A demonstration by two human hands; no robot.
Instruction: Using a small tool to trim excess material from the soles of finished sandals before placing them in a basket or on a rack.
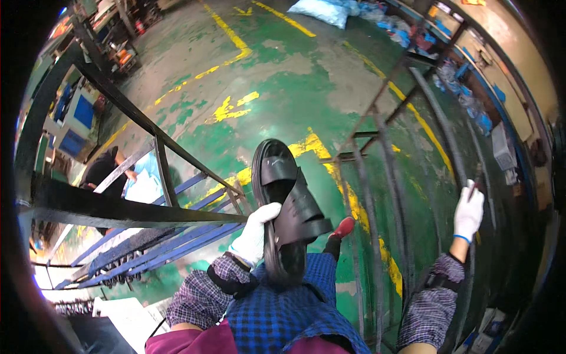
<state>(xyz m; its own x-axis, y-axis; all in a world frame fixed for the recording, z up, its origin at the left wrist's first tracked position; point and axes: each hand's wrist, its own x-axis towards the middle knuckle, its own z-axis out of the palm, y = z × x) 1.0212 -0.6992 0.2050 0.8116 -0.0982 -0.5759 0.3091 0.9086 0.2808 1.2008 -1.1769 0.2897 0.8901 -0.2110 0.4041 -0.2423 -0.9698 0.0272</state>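
Observation:
My left hand (256, 232), in a white glove, grips a black strapped sandal (285, 200) by its side, low in the middle of the view; the sandal points away from me, straps up. My right hand (469, 213), also gloved in white, is raised at the right and closed on a thin dark stick-like tool (474, 180) next to a metal rack bar (439, 130). Both forearms wear checked sleeve covers. A blue checked apron (283, 312) lies under the sandal.
A dark metal rack (377, 153) of bars stands ahead and right. A black metal frame (118, 206) crosses the left, with blue rails below it. A seated person (103, 171) is at the left. The floor (283, 76) is green with yellow lines. Pale bags lie at the top.

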